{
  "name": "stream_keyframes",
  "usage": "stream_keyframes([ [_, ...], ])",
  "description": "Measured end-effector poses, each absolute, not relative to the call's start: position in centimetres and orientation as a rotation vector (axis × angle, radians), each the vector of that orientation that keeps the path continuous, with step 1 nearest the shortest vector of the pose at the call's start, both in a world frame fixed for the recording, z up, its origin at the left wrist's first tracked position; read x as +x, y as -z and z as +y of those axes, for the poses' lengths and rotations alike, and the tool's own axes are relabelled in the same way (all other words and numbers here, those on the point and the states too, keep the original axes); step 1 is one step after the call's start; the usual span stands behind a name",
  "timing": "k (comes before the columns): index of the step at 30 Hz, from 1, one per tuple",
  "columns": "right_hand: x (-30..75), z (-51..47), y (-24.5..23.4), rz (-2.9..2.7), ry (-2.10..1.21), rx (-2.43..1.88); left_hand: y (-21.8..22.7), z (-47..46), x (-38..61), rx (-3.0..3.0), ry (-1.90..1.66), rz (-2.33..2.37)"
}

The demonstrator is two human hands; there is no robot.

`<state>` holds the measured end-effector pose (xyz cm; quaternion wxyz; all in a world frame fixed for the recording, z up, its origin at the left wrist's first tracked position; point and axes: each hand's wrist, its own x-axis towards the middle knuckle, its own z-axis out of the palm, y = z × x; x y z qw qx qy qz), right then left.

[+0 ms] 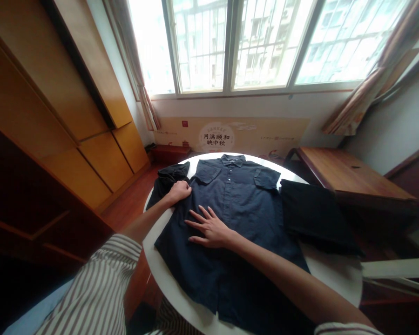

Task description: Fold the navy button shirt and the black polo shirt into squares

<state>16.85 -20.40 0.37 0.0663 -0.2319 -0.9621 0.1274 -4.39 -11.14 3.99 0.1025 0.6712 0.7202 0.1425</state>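
Note:
A dark navy button-up shirt lies front up on a round white table, collar toward the window. My left hand is closed on the shirt's left sleeve area near the shoulder, where the cloth bunches. My right hand lies flat on the shirt's left front, fingers spread and pointing left. A black folded garment rests on the table just right of the shirt. More dark cloth hangs over the table's far left edge.
A wooden wardrobe fills the left side. A brown wooden desk stands at the right behind the table. A wide window with curtains and a printed cardboard panel are straight ahead.

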Motion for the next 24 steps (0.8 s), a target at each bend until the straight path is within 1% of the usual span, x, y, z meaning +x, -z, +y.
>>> stream_keyframes([
  [6, 16.6, -19.4, -0.3, -2.811, -0.416, -0.685, -3.4, -11.5, -8.3, 1.845, -0.611, 1.963],
  [11, 14.4, -15.6, -1.0, -2.614, -0.392, -0.942, -3.1, -11.0, -8.5, 1.592, -0.820, 1.757],
  [15, 12.8, -15.9, -0.4, -2.736, -0.453, -1.037, -3.5, -10.2, -8.1, 1.574, -0.731, 1.741],
  [20, 12.5, -20.8, 0.6, -2.786, -0.485, -0.942, -3.6, -9.1, -7.5, 1.665, -0.576, 1.766],
  [24, 13.3, -24.4, 0.1, -2.819, -0.516, -0.833, -3.7, -8.2, -6.2, 1.825, -0.550, 1.819],
])
